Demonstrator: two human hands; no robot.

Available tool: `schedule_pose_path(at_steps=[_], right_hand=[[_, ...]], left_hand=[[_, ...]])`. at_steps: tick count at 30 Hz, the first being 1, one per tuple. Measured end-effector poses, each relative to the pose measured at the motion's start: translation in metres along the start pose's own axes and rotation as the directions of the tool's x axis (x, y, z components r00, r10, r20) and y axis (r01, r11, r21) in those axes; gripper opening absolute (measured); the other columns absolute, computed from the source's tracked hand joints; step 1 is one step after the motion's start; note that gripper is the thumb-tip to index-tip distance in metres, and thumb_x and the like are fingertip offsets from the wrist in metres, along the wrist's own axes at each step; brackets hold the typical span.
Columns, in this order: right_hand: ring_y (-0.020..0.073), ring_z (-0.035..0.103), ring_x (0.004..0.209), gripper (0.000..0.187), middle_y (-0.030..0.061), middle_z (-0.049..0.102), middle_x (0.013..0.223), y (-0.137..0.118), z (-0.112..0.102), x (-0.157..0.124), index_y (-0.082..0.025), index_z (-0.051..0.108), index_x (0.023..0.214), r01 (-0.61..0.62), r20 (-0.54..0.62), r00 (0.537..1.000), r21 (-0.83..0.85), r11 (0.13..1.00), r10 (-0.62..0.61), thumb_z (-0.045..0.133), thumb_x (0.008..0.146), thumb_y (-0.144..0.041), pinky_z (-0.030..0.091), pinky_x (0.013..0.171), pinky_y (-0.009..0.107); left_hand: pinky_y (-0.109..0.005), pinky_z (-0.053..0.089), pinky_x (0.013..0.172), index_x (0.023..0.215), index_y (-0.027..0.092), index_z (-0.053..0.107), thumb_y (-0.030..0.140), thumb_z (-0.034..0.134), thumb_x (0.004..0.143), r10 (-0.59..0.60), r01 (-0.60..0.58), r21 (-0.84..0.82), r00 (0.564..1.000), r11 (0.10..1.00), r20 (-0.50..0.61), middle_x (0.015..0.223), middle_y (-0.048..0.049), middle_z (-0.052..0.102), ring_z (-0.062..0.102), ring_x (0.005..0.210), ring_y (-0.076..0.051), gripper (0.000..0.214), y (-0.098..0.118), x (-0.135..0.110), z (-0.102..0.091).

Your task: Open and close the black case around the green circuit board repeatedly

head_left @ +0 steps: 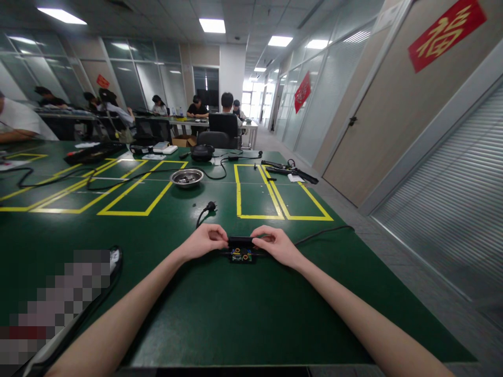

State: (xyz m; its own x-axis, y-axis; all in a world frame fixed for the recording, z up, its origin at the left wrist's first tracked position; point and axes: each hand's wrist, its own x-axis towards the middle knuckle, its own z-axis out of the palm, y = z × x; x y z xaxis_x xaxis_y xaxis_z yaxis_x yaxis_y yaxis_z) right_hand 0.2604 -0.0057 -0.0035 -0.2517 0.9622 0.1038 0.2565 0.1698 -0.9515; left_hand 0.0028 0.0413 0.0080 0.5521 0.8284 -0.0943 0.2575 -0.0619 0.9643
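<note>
A small black power adapter case (234, 259) lies on the green table in front of me, its circuit board (244, 255) with copper coils showing. Along its far side stands a black cover (240, 241), tilted up. My left hand (207, 241) pinches the left end of the cover between thumb and fingers. At the cover's right end, my right hand (275, 244) does the same. Cords run out of the case on both sides. Beyond my left hand lies a black plug (211, 206) on its cord.
A steel bowl (187, 178) holding small metal parts stands past the plug. Yellow tape rectangles (261, 216) mark the table (220, 319). Black tools (291, 170) lie at the far right, a black pouch (202, 152) at the back. Several people sit at farther desks.
</note>
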Motion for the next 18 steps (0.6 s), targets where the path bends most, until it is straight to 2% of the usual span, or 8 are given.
schedule_pose_path(at_steps=[4,8,12,18], right_hand=[[0.0190,0.070,0.080,0.031,0.0047,0.073,0.092,-0.001,0.000,-0.001,-0.018,0.070,0.091,0.017,0.030,0.999,-0.026,1.000,-0.016,0.074,0.081,-0.047,0.057,0.074,0.034],[0.0197,0.068,0.090,0.026,0.0065,0.072,0.105,-0.008,-0.003,-0.005,-0.018,0.069,0.091,0.096,0.097,0.991,-0.030,0.995,-0.093,0.076,0.080,-0.041,0.056,0.087,0.039],[0.0194,0.066,0.091,0.023,0.0065,0.072,0.104,-0.010,-0.005,-0.008,-0.018,0.069,0.096,0.139,0.169,0.978,-0.104,0.985,-0.120,0.075,0.080,-0.032,0.053,0.091,0.040],[0.0204,0.064,0.097,0.023,0.0053,0.069,0.105,-0.008,-0.006,-0.008,-0.019,0.066,0.095,0.198,0.214,0.962,-0.135,0.971,-0.167,0.078,0.077,-0.028,0.052,0.090,0.038]], left_hand=[[-0.028,0.052,0.075,0.076,0.015,0.066,0.025,0.072,0.067,0.029,-0.029,-0.015,0.999,0.999,0.021,0.075,-0.0017,0.073,0.068,0.074,-0.016,0.015,0.005,-0.002,0.000],[-0.028,0.050,0.071,0.076,0.015,0.067,0.038,0.071,0.073,0.038,-0.038,0.040,0.999,0.998,0.003,0.073,-0.0017,0.071,0.065,0.070,-0.015,0.024,0.010,-0.004,0.003],[-0.026,0.047,0.065,0.077,0.015,0.066,0.039,0.073,0.072,0.037,-0.037,0.077,0.999,0.996,0.002,0.072,-0.0013,0.070,0.063,0.066,-0.014,0.026,0.010,-0.005,0.005],[-0.028,0.051,0.070,0.077,0.015,0.066,0.038,0.077,0.070,0.051,-0.054,0.098,0.998,0.994,0.030,0.076,-0.0026,0.071,0.065,0.071,-0.016,0.027,0.006,-0.004,0.006]])
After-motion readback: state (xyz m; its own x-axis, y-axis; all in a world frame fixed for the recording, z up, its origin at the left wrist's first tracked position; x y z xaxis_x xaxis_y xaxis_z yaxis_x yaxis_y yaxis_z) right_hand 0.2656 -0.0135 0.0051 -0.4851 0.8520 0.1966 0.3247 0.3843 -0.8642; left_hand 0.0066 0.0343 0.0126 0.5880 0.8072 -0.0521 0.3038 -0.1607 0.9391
